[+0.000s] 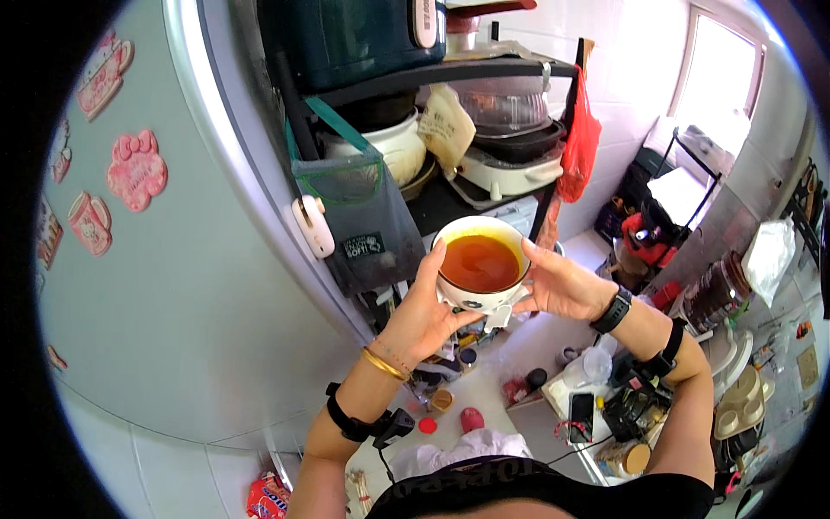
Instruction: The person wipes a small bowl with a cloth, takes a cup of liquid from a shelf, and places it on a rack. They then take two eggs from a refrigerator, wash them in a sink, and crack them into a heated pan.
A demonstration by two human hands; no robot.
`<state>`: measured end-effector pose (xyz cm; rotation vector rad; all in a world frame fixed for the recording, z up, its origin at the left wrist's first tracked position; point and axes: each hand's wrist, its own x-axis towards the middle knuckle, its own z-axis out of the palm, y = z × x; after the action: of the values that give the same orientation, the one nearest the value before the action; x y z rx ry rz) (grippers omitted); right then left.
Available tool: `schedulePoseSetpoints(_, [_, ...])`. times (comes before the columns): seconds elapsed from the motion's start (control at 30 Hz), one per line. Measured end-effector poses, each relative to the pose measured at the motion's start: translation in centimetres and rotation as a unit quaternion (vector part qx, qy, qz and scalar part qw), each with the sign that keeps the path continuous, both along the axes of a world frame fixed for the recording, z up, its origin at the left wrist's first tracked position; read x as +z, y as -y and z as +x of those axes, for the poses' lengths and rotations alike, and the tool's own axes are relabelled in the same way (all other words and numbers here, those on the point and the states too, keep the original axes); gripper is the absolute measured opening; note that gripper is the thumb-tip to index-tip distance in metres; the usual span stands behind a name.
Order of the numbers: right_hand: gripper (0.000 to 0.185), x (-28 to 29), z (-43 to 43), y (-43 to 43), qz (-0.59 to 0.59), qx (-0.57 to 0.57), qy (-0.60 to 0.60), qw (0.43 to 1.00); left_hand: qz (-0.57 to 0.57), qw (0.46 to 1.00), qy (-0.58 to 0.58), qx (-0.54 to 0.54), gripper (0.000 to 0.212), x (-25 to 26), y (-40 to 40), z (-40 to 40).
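A white bowl (481, 265) with a dark rim holds orange-brown liquid, yellowish at its edge. My left hand (425, 308) grips its left side, thumb at the rim and fingers underneath. On the right side, my right hand (564, 279) holds it the same way. White cloth or paper (499, 316) shows under the bowl between my hands. The bowl is held up in front of a black shelf rack, at about the height of its middle shelf, and looks nearly level.
A grey-green refrigerator door (214, 259) with pink magnets stands at the left. The rack (512, 70) carries a dark appliance (363, 39), pots and a white electric cooker (512, 172). A red plastic bag (580, 143) hangs at its right. Lower right, a cluttered surface bears a phone (580, 417) and jars.
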<state>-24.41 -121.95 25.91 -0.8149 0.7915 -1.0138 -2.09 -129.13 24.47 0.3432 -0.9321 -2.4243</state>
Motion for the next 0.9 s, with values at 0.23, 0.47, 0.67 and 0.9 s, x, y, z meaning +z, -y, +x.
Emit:
schedulePoseSetpoints(0.23, [0.056, 1.0, -0.4, 1.8, -0.030, 0.000, -0.007, 1.000, -0.037, 0.998, 0.040, 0.039, 0.063, 1.8, 1.1, -1.2])
schedulePoseSetpoints(0.47, [0.053, 3.4, 0.1, 3.0, -0.061, -0.069, -0.002, 0.996, 0.000, 0.996, -0.071, 0.047, 0.074, 3.0, 2.0, -1.2])
schedulePoseSetpoints(0.67, [0.063, 7.3, -1.3, 5.6, -0.119, -0.135, -0.012, 0.984, 0.035, 0.987, -0.059, 0.146, 0.075, 2.0, 2.1, -0.3])
schedulePoseSetpoints(0.9, [0.073, 14.2, -4.1, 9.4, -0.188, -0.191, -0.048, 0.962, 0.015, 0.991, -0.048, 0.122, 0.073, 0.6, 1.2, 0.4])
